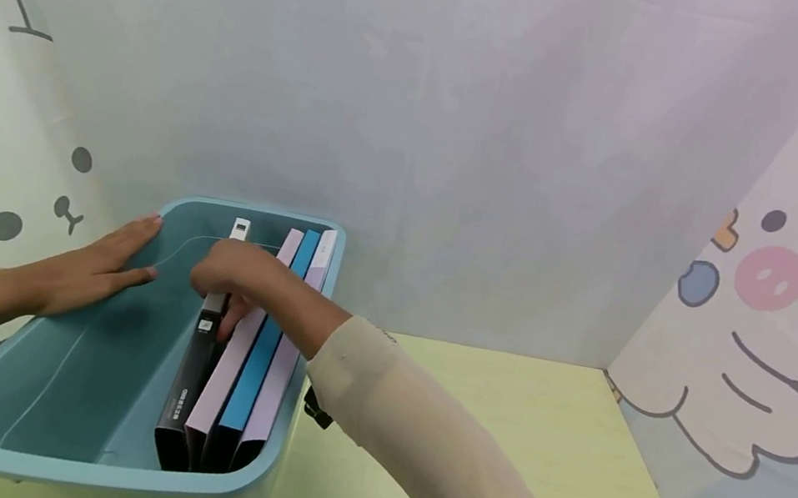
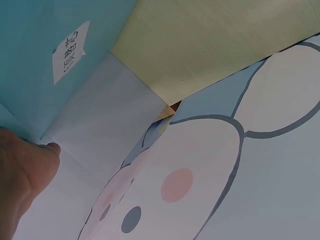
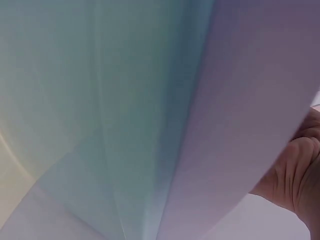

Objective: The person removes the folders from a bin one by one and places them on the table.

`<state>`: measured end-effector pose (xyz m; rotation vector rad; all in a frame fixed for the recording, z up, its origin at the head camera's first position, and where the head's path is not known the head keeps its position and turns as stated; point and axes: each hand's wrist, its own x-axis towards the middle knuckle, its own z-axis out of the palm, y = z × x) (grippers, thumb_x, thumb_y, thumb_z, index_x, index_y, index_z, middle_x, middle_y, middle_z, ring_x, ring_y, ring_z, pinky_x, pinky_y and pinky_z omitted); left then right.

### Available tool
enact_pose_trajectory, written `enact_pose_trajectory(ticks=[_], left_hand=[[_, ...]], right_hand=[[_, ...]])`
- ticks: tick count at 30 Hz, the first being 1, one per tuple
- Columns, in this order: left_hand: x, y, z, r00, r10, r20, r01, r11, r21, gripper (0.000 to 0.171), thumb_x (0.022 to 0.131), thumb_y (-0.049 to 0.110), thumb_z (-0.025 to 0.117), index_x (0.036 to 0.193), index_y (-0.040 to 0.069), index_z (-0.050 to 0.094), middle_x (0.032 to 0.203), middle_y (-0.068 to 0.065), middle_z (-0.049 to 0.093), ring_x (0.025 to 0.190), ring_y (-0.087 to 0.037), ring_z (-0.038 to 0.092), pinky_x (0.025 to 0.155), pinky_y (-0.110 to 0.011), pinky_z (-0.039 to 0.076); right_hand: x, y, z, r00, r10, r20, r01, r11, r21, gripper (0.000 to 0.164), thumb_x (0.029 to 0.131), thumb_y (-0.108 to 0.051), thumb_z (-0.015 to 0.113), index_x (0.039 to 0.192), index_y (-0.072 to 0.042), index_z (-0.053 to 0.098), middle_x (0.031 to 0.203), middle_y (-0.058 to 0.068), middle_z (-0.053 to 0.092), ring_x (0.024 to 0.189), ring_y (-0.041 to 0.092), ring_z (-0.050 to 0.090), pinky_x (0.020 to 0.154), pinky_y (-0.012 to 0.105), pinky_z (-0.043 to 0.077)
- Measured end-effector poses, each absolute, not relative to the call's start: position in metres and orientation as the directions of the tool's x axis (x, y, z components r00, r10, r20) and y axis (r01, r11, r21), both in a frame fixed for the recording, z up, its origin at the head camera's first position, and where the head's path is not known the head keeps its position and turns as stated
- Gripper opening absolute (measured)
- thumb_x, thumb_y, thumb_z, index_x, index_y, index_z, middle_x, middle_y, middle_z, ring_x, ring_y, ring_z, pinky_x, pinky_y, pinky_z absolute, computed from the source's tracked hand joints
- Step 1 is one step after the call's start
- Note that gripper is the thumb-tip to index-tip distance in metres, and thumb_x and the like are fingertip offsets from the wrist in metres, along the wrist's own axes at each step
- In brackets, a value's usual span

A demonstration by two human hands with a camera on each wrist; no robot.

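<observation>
A blue-green plastic bin [image 1: 89, 474] stands on the left of the table. Inside, along its right wall, stand a black file box [image 1: 181, 397], a lilac file box [image 1: 222, 394], a blue file box [image 1: 250, 389] and another lilac file box [image 1: 276, 388]. My right hand [image 1: 237, 268] grips the black one near its far end, with fingers reaching down between it and the first lilac one. On the bin's left rim rests my left hand [image 1: 94, 268], fingers extended. In the right wrist view, a lilac surface [image 3: 250, 100] hides most of the hand.
A paper label [image 2: 71, 52] with handwriting is stuck on the bin's outer wall in the left wrist view. The pale yellow table [image 1: 478, 453] extends to the right. Behind is a plain pale backdrop [image 1: 458, 147], with cartoon-printed panels [image 1: 755, 363] at both sides.
</observation>
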<state>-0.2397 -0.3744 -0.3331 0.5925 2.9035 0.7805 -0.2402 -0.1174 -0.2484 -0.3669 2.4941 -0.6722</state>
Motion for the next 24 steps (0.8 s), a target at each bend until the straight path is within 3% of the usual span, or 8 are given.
enact_pose_trajectory(ticks=[5, 9, 13, 19, 24], left_hand=[[-0.238, -0.375, -0.333, -0.923, 0.383, 0.028, 0.344, 0.794, 0.501, 0.087, 0.121, 0.024, 0.049, 0.178, 0.000, -0.012, 0.185, -0.033, -0.018, 0.170, -0.062, -0.020, 0.129, -0.089, -0.005], [-0.239, -0.376, -0.335, -0.925, 0.380, 0.030, 0.342, 0.792, 0.506, 0.087, 0.121, 0.024, 0.050, 0.178, 0.001, -0.012, 0.185, -0.033, -0.018, 0.170, -0.062, -0.020, 0.128, -0.090, -0.004], [-0.240, -0.376, -0.338, -0.925, 0.378, 0.035, 0.343, 0.792, 0.504, 0.089, 0.121, 0.025, 0.051, 0.178, 0.002, -0.012, 0.185, -0.033, -0.018, 0.169, -0.064, -0.018, 0.127, -0.091, -0.002], [-0.245, -0.371, -0.341, -0.920, 0.389, 0.058, 0.365, 0.789, 0.495, 0.089, 0.120, 0.025, 0.053, 0.179, 0.001, -0.010, 0.186, -0.034, -0.015, 0.170, -0.064, -0.014, 0.127, -0.091, 0.002], [-0.249, -0.366, -0.342, -0.916, 0.396, 0.062, 0.372, 0.782, 0.500, 0.090, 0.119, 0.025, 0.054, 0.179, 0.000, -0.009, 0.186, -0.033, -0.013, 0.171, -0.063, -0.013, 0.128, -0.090, 0.001]], right_hand=[[-0.242, -0.106, -0.246, -0.825, -0.389, -0.409, 0.012, 0.712, -0.702, 0.010, 0.110, -0.015, 0.071, 0.112, -0.006, 0.068, 0.096, 0.009, 0.068, 0.062, 0.027, 0.077, 0.060, 0.030, 0.056], [-0.244, -0.094, -0.244, -0.822, -0.417, -0.388, 0.064, 0.610, -0.790, 0.015, 0.111, -0.013, 0.068, 0.103, -0.001, 0.064, 0.090, 0.014, 0.070, 0.059, 0.032, 0.079, 0.058, 0.032, 0.055], [-0.246, -0.078, -0.243, -0.809, -0.469, -0.354, 0.084, 0.504, -0.860, 0.016, 0.111, -0.011, 0.065, 0.108, 0.004, 0.065, 0.092, 0.019, 0.075, 0.069, 0.039, 0.083, 0.063, 0.033, 0.063], [-0.253, -0.050, -0.240, -0.795, -0.516, -0.319, 0.123, 0.378, -0.918, 0.015, 0.111, -0.010, 0.063, 0.112, 0.005, 0.062, 0.106, 0.019, 0.070, 0.091, 0.049, 0.084, 0.074, 0.034, 0.067], [-0.258, -0.029, -0.238, -0.804, -0.498, -0.323, 0.171, 0.328, -0.929, 0.017, 0.113, -0.014, 0.064, 0.118, 0.002, 0.063, 0.111, 0.020, 0.069, 0.077, 0.039, 0.083, 0.068, 0.036, 0.068]])
